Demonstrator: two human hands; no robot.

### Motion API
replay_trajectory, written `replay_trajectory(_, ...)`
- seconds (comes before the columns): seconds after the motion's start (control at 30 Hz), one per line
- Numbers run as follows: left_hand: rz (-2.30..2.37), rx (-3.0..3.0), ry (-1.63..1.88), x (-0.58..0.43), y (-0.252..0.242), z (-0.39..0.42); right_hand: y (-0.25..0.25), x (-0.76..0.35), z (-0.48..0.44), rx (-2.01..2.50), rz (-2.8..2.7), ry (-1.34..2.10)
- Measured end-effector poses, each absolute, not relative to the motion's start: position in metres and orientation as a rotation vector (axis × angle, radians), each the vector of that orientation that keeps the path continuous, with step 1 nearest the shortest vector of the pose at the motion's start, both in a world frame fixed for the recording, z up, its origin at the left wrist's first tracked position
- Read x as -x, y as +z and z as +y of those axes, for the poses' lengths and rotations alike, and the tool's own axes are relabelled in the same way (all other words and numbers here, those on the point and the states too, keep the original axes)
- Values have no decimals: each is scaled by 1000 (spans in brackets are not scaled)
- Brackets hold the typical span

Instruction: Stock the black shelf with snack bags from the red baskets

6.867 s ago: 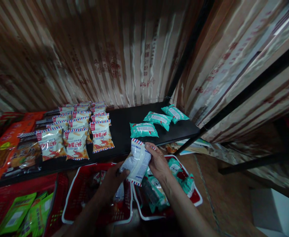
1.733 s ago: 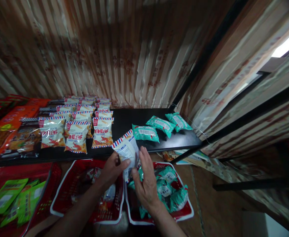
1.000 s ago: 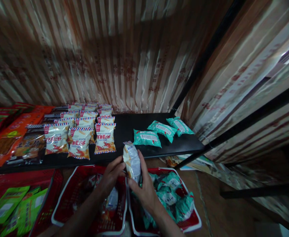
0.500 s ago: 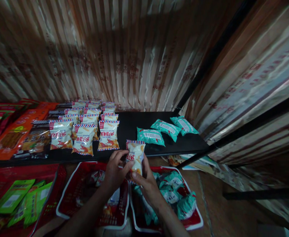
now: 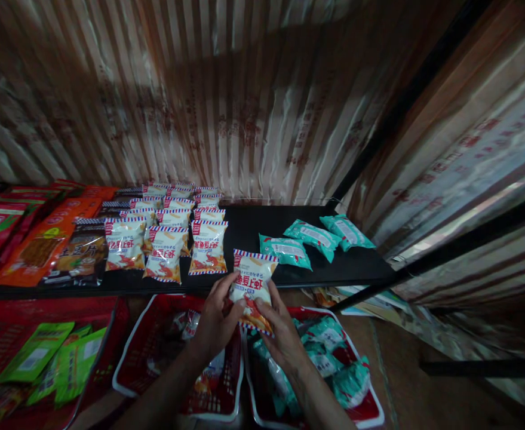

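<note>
Between my two hands is a white snack bag (image 5: 252, 280) with red lettering and striped ends, its printed face toward me. My left hand (image 5: 220, 313) grips its left side, and my right hand (image 5: 282, 322) its right side, both thumbs on the front. The bag is held above the front edge of the black shelf (image 5: 248, 224). Matching snack bags (image 5: 166, 251) stand in rows on the shelf to the left. To the right, three teal packets (image 5: 284, 249) lie on the shelf.
Below the shelf stand a red basket with teal packets (image 5: 322, 364), a red basket (image 5: 128, 352) with mixed packets, and a larger red basket (image 5: 2, 310) with green packets. Orange bags (image 5: 42, 236) lie at far left. A black metal post (image 5: 361, 167) rises at right.
The snack bag has turned, so more of its front now faces me. Both hands still hold it. The whole scene has shifted slightly to the right in view.
</note>
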State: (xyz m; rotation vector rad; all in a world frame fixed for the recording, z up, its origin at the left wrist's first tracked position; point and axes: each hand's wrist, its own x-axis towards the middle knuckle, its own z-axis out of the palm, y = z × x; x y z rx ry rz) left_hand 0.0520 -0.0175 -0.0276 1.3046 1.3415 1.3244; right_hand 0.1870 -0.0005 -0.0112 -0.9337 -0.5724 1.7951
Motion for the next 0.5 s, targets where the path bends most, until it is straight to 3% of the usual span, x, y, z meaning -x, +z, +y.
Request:
replay_trajectory(0.27, 1576, -1459, 1270, -55, -19, -26, -24, -184, 4, 976, -640, 1738)
replay_trajectory(0.5, 1464, -1243, 1314, -57, -33, -30, -32, -188, 9, 1021, -706, 1735)
